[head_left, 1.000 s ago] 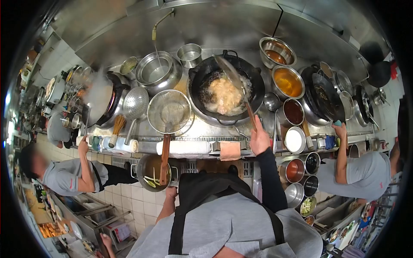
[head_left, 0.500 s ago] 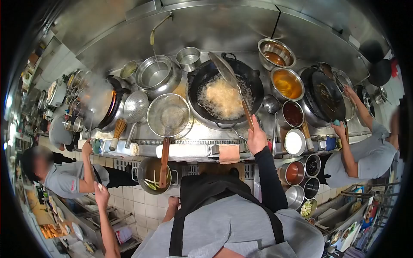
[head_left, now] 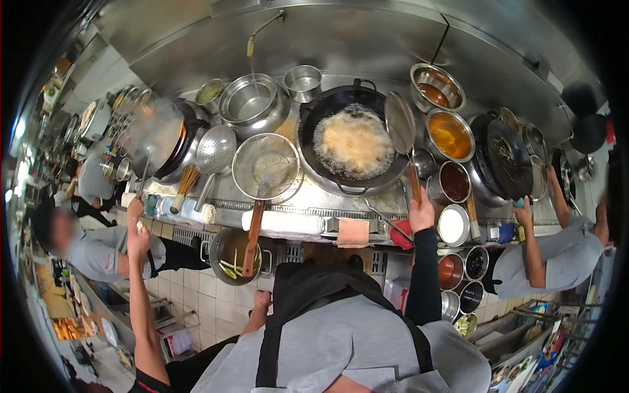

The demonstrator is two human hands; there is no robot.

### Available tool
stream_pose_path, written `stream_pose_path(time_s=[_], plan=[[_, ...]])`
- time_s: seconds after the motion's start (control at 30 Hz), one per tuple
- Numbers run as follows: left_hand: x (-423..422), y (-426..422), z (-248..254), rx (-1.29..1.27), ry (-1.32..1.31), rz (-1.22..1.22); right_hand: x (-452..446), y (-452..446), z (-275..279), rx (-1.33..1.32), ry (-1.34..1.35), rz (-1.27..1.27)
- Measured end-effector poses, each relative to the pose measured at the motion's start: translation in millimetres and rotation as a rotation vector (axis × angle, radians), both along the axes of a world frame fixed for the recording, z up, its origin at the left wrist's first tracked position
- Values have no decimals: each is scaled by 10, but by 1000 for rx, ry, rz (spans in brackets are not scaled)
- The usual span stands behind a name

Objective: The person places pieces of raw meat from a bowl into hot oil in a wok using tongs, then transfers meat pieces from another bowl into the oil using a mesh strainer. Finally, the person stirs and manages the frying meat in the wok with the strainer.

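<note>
My right hand (head_left: pixel 421 213) is closed around the wooden handle of a round metal skimmer (head_left: pixel 400 122). The skimmer's head is tilted up over the right rim of a large black wok (head_left: pixel 308 141). Inside the wok, a pale golden mass of food (head_left: pixel 354 141) fries in bubbling oil. Down beside the dark apron, my left hand (head_left: pixel 262 300) is curled into a fist, with nothing seen in it. A ladle (head_left: pixel 424 162) lies just right of the wok, close to the skimmer's head.
Left of the wok are a wire strainer (head_left: pixel 265 164) and a perforated skimmer (head_left: pixel 216 149). Bowls of amber liquid (head_left: pixel 449 134) and dark sauce (head_left: pixel 454 182) stand to the right. Co-workers (head_left: pixel 98 252) work on both sides; another wok (head_left: pixel 154 137) steams at left.
The skimmer has moved right, from above the frying food to the wok's right rim, carried by my right hand. My left hand stays low. A person's arm at left has reached farther up.
</note>
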State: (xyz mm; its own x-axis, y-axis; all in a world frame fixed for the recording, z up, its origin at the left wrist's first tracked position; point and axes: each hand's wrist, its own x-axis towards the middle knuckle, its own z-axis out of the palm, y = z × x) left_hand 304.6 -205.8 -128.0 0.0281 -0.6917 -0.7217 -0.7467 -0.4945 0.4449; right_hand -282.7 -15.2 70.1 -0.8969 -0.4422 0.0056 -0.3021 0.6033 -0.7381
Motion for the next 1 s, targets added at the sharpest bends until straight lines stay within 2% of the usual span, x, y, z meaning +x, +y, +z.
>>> stream_pose_path(time_s=[0.03, 0.07, 0.13, 0.17, 0.27, 0.33, 0.4, 0.47, 0.57, 0.73, 0.8, 0.9, 1.0], plan=[[-4, 18, -33, -8, 7, 43, -204, 151, -706, -106, 335, 67], [-76, 23, 111, 11, -5, 82, -180, 165, -573, -208, -111, 45], [-96, 54, 165, 51, -27, 151, -48, 220, 57, -378, -1006, -17], [37, -14, -22, 183, -8, 87, 68, 116, 277, -425, -1095, -93], [95, -12, -99, 187, 9, -47, -84, 60, 242, -520, -1267, -70], [69, 19, -105, 100, 4, -83, -197, -23, 77, -637, -1407, -10], [38, -8, -114, 106, 1, -13, -162, -139, -95, -651, -1434, -73], [-23, -94, -133, 202, 6, 176, -112, -107, -92, -677, -1494, 32], [5, -112, -199, 87, 122, 244, -99, 20, 116, -643, -1523, 115], [35, 2, -116, 98, 61, 223, 8, 215, 210, -688, -1367, 120], [76, 103, -32, 144, 28, 209, 185, 115, 159, -690, -1277, 28], [581, 287, -445, -26, -129, -431, 189, 134, 134, -693, -1247, -12], [690, 299, -527, -14, -104, -407, 198, 91, 165, -714, -1203, -96]])
